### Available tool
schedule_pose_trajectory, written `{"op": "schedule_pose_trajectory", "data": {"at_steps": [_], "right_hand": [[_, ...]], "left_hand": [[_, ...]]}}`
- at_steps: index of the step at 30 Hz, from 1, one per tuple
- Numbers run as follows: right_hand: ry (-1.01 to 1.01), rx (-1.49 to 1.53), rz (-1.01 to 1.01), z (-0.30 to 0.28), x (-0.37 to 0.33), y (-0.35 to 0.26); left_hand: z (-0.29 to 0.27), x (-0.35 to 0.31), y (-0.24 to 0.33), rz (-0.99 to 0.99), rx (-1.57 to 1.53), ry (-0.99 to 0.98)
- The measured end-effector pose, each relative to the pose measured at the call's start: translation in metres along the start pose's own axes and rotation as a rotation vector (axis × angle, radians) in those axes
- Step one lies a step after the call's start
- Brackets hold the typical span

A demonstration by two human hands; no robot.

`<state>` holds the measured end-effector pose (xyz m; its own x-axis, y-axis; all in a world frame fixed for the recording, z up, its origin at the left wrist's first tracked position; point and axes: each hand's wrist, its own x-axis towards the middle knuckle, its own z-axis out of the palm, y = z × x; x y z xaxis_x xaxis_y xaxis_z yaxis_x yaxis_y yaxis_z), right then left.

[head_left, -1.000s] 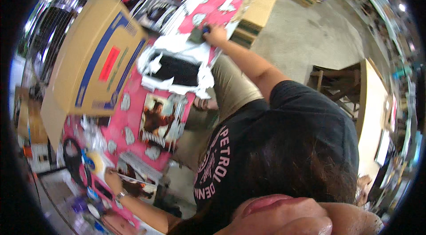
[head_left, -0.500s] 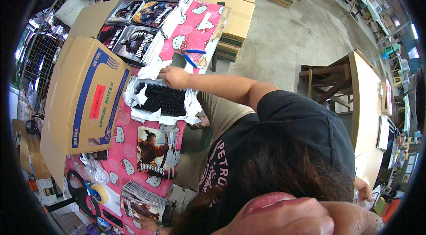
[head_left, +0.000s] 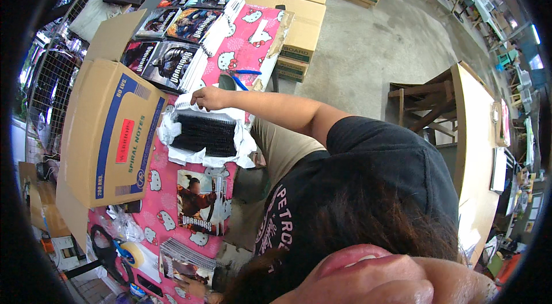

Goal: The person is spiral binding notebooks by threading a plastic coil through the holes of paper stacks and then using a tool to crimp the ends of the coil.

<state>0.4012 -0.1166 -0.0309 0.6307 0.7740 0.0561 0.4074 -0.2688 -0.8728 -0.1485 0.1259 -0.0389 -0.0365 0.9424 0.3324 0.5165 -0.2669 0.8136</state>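
Observation:
My right hand (head_left: 210, 98) has its fingers closed on the crumpled white paper (head_left: 244, 146) along the far edge of an opened pack. Inside that torn wrapping lie rows of black binding coils (head_left: 204, 133). Just beyond the hand are blue-handled pliers (head_left: 247, 77). At the bottom of the view, my left hand (head_left: 196, 288), partly cut off, rests with fingers stretched on spiral notebooks (head_left: 187, 266). Between the two hands lies a notebook (head_left: 198, 203) with a warrior on its cover.
A large open carton (head_left: 109, 143) stands along the table's left side. Stacked notebooks (head_left: 178, 62) fill the far end. A tape roll (head_left: 133, 255) and clear plastic (head_left: 123, 223) lie at lower left. More cartons (head_left: 296, 22) stand past the table; another table (head_left: 468, 177) is at right.
My right hand has moved slightly left with the paper. The loose paper flap over the coils is gone from there, so more of them show. A hand at far right is no longer visible.

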Motion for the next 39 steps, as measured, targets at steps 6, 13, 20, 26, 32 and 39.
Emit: {"op": "schedule_pose_trajectory", "data": {"at_steps": [6, 13, 20, 26, 32, 39], "right_hand": [[-0.111, 0.61, 0.234, -0.011, -0.022, -0.041], [-0.084, 0.712, 0.128, 0.016, -0.058, -0.041], [0.05, 0.679, 0.156, -0.035, -0.072, -0.055], [-0.064, 0.693, 0.109, -0.015, -0.074, -0.075], [-0.067, 0.748, 0.012, -0.008, -0.069, -0.09], [0.017, 0.718, 0.104, -0.018, -0.075, -0.098]], "left_hand": [[-0.001, 0.003, -0.01, -0.019, -0.018, -0.002], [0.001, -0.01, -0.01, -0.042, -0.052, 0.044], [0.011, -0.017, -0.007, -0.056, -0.1, 0.071], [0.02, -0.02, -0.002, -0.059, -0.151, 0.089], [0.023, -0.023, -0.005, -0.075, -0.173, 0.112], [0.021, -0.024, -0.009, -0.097, -0.176, 0.123]]}}
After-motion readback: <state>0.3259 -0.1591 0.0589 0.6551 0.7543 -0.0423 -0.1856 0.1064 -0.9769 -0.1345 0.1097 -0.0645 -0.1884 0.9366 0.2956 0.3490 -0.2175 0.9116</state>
